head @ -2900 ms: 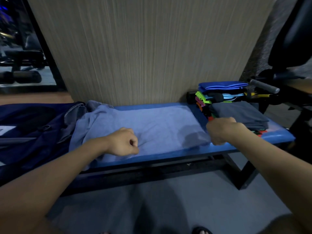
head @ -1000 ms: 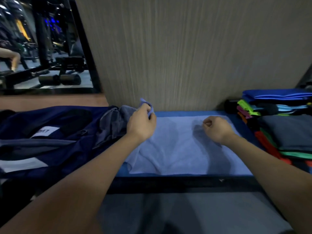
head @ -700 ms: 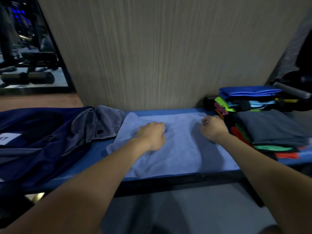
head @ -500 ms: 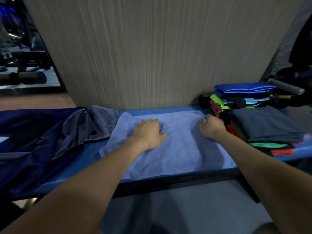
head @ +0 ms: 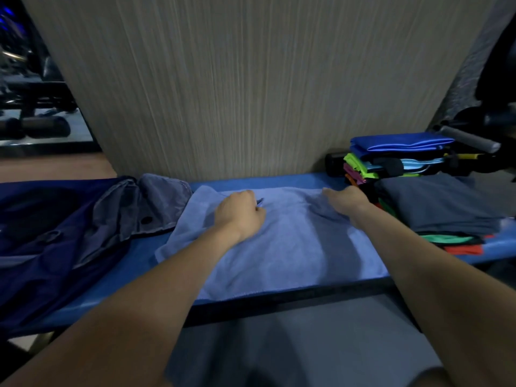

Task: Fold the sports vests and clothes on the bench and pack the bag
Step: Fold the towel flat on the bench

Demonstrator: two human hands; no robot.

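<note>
A light blue cloth lies folded flat across the middle of the blue bench. My left hand sits on its far left part with fingers curled, pinching a small fold of the cloth by the thumb. My right hand rests on the cloth's far right edge, fingers stretched out towards the left. The open navy bag lies at the bench's left end. A grey garment drapes over the bag's edge.
At the right end of the bench, a folded dark grey garment tops green and red pieces. Behind it stands a stack of coloured vests with a blue one on top. A wood-grain wall panel backs the bench. Gym equipment stands at the far right.
Both hands moved from the near edge to the far edge of the cloth. The left hand lifted a corner, laid it down, flattened, and now curls on a small fold. The right hand's fingers straightened.
</note>
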